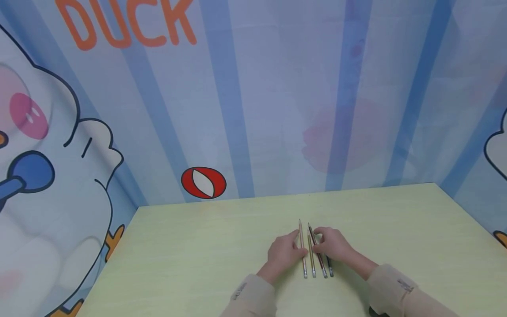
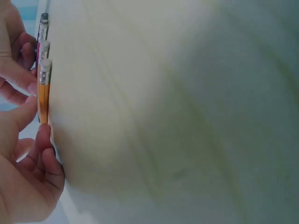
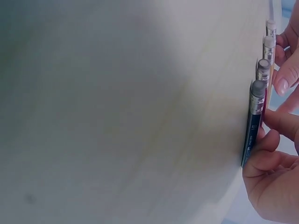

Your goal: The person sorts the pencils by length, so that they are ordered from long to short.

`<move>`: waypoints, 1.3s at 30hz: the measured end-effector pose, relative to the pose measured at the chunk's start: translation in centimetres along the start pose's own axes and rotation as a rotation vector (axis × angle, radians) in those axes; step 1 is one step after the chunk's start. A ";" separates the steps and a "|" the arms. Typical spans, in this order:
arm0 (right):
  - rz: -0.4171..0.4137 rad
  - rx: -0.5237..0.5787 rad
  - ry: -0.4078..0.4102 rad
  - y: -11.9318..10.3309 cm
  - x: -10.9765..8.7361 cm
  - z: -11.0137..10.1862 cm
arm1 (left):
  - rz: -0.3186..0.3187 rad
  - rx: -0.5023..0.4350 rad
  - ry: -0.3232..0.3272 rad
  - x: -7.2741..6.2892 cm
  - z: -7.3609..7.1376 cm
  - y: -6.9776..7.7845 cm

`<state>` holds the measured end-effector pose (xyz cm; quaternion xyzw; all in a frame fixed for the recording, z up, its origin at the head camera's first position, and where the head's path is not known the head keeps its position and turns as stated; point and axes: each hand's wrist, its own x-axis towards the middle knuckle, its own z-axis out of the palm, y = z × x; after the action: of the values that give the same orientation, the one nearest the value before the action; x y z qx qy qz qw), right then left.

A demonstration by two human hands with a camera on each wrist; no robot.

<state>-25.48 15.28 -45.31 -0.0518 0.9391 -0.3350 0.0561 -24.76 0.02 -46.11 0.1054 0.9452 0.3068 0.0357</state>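
Note:
Several pencils with eraser ends lie side by side on the table, their eraser ends toward the person. My left hand (image 1: 283, 253) holds the orange pencil (image 2: 44, 100) at the left of the row, thumb across it and fingertips along its outer side. At the other side, my right hand (image 1: 336, 245) grips the dark pencil (image 3: 252, 133), with its thumb reaching toward the red pencil (image 1: 320, 262). Between the hands lies a yellowish pencil (image 1: 311, 251). Parts of the right-hand pencils are hidden under the right hand in the head view.
The pale yellow-green table (image 1: 190, 246) extends around both hands. Behind it hangs a blue striped backdrop (image 1: 273, 110) with cartoon ducks and lettering. Part of a black object (image 1: 376, 312) shows by the right sleeve (image 1: 390, 288) at the near edge.

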 end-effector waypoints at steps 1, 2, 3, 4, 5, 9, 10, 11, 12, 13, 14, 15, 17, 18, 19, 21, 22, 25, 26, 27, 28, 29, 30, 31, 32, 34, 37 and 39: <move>0.001 -0.003 -0.002 0.0 0.0 0.0 | -0.001 0.017 -0.001 0.0 0.0 0.1; 0.003 -0.004 -0.002 -0.1 0.0 0.1 | -0.006 0.034 -0.003 0.0 0.0 0.2; 0.004 -0.005 -0.002 -0.1 0.0 0.1 | -0.010 0.047 -0.005 0.0 0.1 0.3; 0.004 -0.005 -0.002 -0.2 0.0 0.1 | -0.012 0.063 -0.005 -0.1 0.1 0.4; 0.005 -0.008 -0.002 -0.2 0.0 0.2 | -0.013 0.080 -0.003 -0.1 0.1 0.4; 0.006 -0.015 -0.003 -0.1 0.1 0.2 | -0.001 0.130 0.001 0.1 0.2 0.6; 0.004 -0.016 -0.002 -0.1 0.2 0.2 | 0.001 0.143 0.004 0.1 0.3 0.7; 0.003 -0.017 -0.003 -0.1 0.2 0.3 | 0.001 0.150 0.004 0.1 0.3 0.7; 0.003 -0.017 -0.005 -0.1 0.2 0.3 | 0.000 0.157 0.004 0.2 0.3 0.7; 0.002 -0.017 -0.006 -0.1 0.2 0.3 | -0.004 0.162 0.003 0.2 0.4 0.7; 0.002 -0.018 -0.006 -0.2 0.2 0.2 | -0.006 0.173 0.006 0.2 0.4 0.7; 0.000 -0.020 -0.005 -0.2 0.2 0.2 | -0.010 0.180 0.006 0.1 0.4 0.8; 0.001 -0.027 -0.009 -0.3 0.2 0.2 | -0.014 0.190 0.008 0.1 0.4 0.8; 0.002 -0.031 -0.008 -0.3 0.2 0.2 | -0.016 0.194 0.009 0.1 0.3 0.9; 0.004 -0.036 -0.008 -0.3 0.2 0.2 | -0.019 0.195 0.010 0.1 0.4 0.9; 0.006 -0.052 -0.009 -0.3 0.3 0.2 | -0.024 0.196 0.012 0.1 0.4 0.9; 0.009 -0.058 -0.010 -0.3 0.3 0.2 | -0.028 0.194 0.013 0.2 0.4 0.9; 0.020 -0.073 -0.013 -0.3 0.4 0.2 | -0.041 0.188 0.013 0.3 0.4 1.0; 0.022 -0.077 -0.014 -0.3 0.4 0.2 | -0.043 0.186 0.012 0.3 0.4 1.0; 0.026 -0.080 -0.016 -0.3 0.4 0.2 | -0.047 0.186 0.013 0.3 0.4 1.0; 0.029 -0.079 -0.017 -0.3 0.4 0.2 | -0.048 0.185 0.013 0.3 0.4 1.0; 0.030 -0.079 -0.017 -0.3 0.4 0.3 | -0.048 0.186 0.014 0.3 0.5 1.0; 0.029 -0.081 -0.016 -0.4 0.4 0.2 | -0.048 0.188 0.016 0.3 0.5 1.0; 0.028 -0.081 -0.014 -0.4 0.4 0.2 | -0.049 0.189 0.018 0.3 0.4 1.1; 0.026 -0.082 -0.012 -0.4 0.3 0.2 | -0.049 0.189 0.019 0.3 0.4 1.1; 0.018 -0.077 -0.005 -0.5 0.3 0.2 | -0.052 0.189 0.019 0.3 0.4 1.2; 0.008 -0.070 0.004 -0.6 0.2 0.1 | -0.056 0.182 0.017 0.3 0.3 1.2; 0.002 -0.067 0.009 -0.6 0.1 0.1 | -0.054 0.173 0.014 0.2 0.3 1.2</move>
<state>-25.52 14.73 -45.03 -0.0512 0.9501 -0.3037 0.0503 -24.74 1.22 -45.63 0.0803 0.9709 0.2237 0.0283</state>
